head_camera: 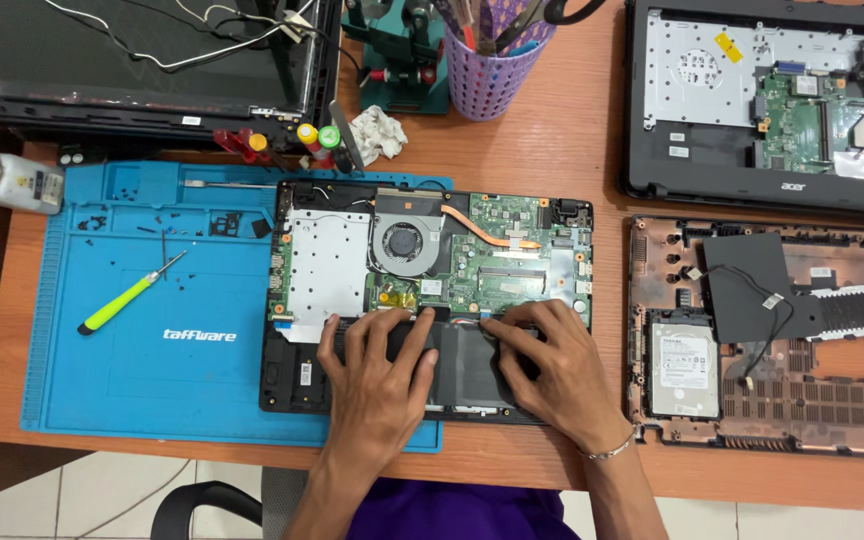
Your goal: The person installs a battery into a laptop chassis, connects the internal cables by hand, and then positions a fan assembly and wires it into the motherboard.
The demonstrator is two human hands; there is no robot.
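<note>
Both your hands lie flat on the black battery (pixel 467 370) in the opened laptop (pixel 430 300), which sits near the bench's front edge, half on the blue mat (pixel 152 340). Your left hand (pixel 377 375) spreads its fingers over the battery's left part; your right hand (pixel 547 370) spreads its fingers over the right part, fingertips at the battery's upper edge just below the green circuit board (pixel 492 260). The battery looks like a stiff, flat slab, probably fairly light but not to be bent; its long edges seem the safest hold. Count one fan (pixel 404 245), one yellow-green screwdriver (pixel 127 297) on the mat, and two more opened laptop shells (pixel 767 100) at the bench's right end.
</note>
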